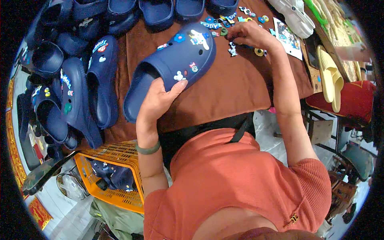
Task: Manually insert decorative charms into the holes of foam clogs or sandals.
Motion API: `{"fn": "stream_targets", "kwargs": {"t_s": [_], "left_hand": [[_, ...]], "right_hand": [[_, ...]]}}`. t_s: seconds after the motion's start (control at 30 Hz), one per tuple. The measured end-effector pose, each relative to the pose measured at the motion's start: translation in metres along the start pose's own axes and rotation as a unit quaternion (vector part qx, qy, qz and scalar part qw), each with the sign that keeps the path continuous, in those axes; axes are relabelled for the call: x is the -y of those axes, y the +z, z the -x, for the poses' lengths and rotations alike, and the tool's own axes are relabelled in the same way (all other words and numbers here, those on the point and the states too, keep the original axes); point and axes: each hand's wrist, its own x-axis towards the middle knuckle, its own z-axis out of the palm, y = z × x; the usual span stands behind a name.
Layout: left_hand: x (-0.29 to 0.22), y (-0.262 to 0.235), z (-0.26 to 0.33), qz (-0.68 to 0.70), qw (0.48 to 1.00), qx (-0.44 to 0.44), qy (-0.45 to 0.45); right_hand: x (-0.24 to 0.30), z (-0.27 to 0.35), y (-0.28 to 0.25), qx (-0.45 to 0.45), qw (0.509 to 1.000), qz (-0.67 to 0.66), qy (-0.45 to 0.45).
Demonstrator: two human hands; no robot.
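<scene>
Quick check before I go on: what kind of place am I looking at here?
Probably a small workshop or stall where clogs get decorated. The left hand holds a navy clog studded with charms, loose charms lie on the brown table, and more navy clogs are piled alongside.

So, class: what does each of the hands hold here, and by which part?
The left hand grips the navy clog by its side near the heel opening. The right hand rests among the small charms; whether it grips one cannot be told.

Matt rubbery clog [176, 60], brown cloth tabletop [236, 84]
</scene>
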Motion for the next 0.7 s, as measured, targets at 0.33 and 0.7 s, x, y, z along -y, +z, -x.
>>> {"fn": "stream_targets", "kwargs": {"t_s": [0.33, 0.7], "left_hand": [[0.002, 0.001, 0.0, 0.004, 1.0, -0.004, 0.013], [0.006, -0.001, 0.0, -0.014, 1.0, 0.005, 0.013]], "right_hand": [[0.017, 0.001, -0.001, 0.03, 0.998, 0.003, -0.052], [0.044, 0.008, 0.0, 0.04, 0.992, 0.105, -0.051]]}}
